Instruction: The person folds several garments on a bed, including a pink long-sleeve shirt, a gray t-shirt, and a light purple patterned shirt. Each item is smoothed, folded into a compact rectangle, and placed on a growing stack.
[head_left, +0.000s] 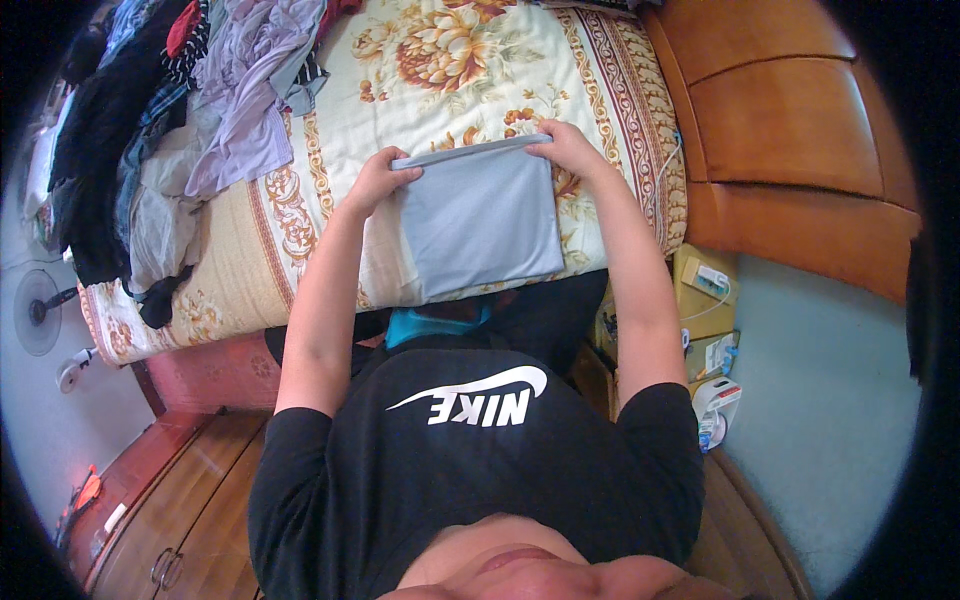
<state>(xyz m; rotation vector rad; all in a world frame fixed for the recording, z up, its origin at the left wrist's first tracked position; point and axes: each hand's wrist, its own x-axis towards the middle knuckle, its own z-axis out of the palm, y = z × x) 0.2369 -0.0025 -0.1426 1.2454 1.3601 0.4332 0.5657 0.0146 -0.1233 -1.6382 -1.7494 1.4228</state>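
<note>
A light grey-blue piece of cloth, folded to a rough rectangle, lies near the front edge of the bed. My left hand grips the left end of its far edge between thumb and fingers. At the right end of that same edge, my right hand pinches the fabric. Between the two hands the far edge forms a narrow band that looks turned over. Beneath the cloth is the floral bedspread, cream with brown and orange flowers. Whether the cloth is a garment cannot be told.
Piled clothes, among them a pale lilac garment and black clothing, cover the bed's left side. A brown headboard borders the right. A blue plastic item is partly hidden below the bed edge. A fan stands far left.
</note>
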